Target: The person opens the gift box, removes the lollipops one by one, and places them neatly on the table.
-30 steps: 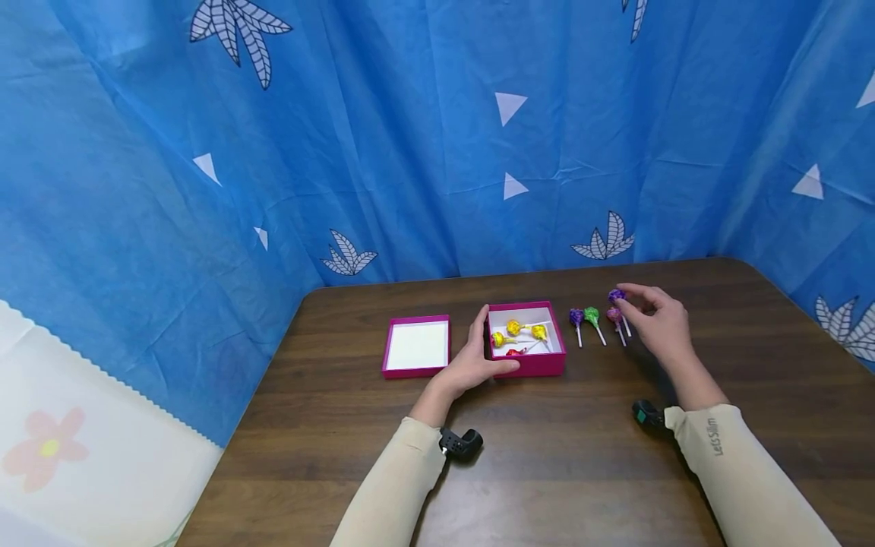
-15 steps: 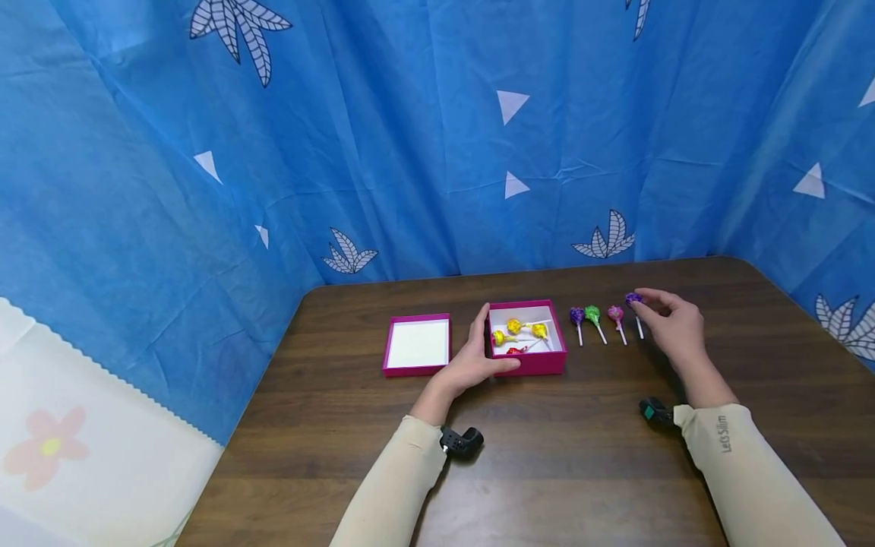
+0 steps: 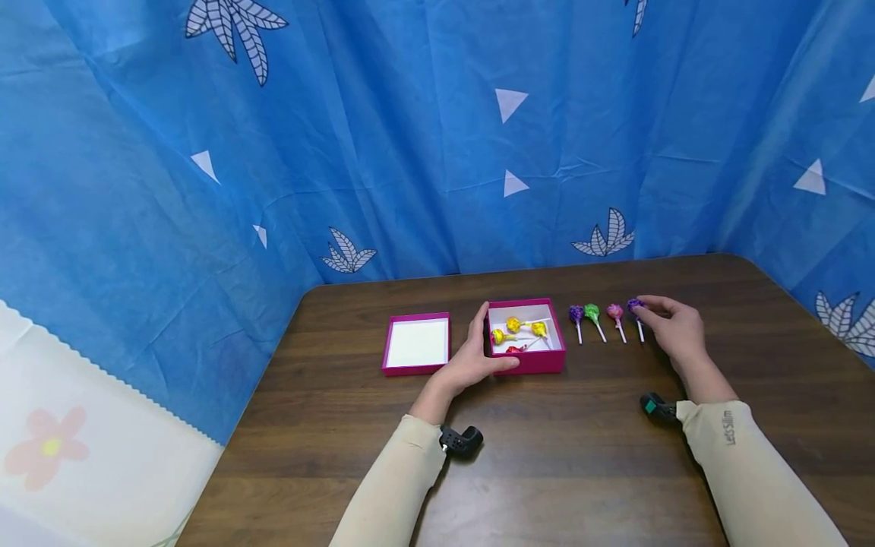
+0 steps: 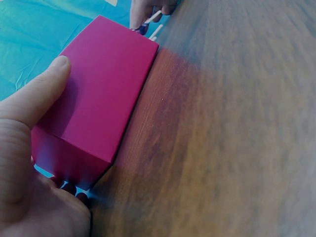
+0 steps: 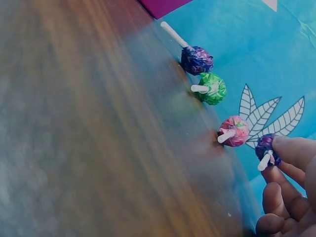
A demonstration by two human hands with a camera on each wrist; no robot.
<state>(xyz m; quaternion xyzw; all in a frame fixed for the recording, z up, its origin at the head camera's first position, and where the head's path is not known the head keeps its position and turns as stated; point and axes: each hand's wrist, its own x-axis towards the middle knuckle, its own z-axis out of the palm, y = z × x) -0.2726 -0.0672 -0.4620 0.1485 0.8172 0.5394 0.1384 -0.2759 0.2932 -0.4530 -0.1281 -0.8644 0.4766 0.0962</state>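
Note:
My left hand point(image 3: 472, 361) grips the near left corner of a magenta box point(image 3: 540, 365), thumb on its front and fingers along its left side. Inside lie three yellow lollipops point(image 3: 538, 330) and a red lollipop point(image 3: 514, 350). At the right end of a row, my right hand point(image 3: 673, 327) pinches a purple lollipop point(image 5: 265, 146) by its wrapped head between thumb and finger. To its left on the table are a pink lollipop point(image 3: 615, 312), a green lollipop point(image 3: 592, 312) and another purple lollipop point(image 3: 576, 314), sticks toward me.
Left of the box lies its lid point(image 3: 417, 343), white inside up with a magenta rim. All of this is on a dark wooden table point(image 3: 547, 471). A blue curtain point(image 3: 424, 137) hangs behind the table's far edge.
My right hand has carried the purple lollipop to the right, past the pink one, and lowered it to line up with the row. My left hand stays on the box.

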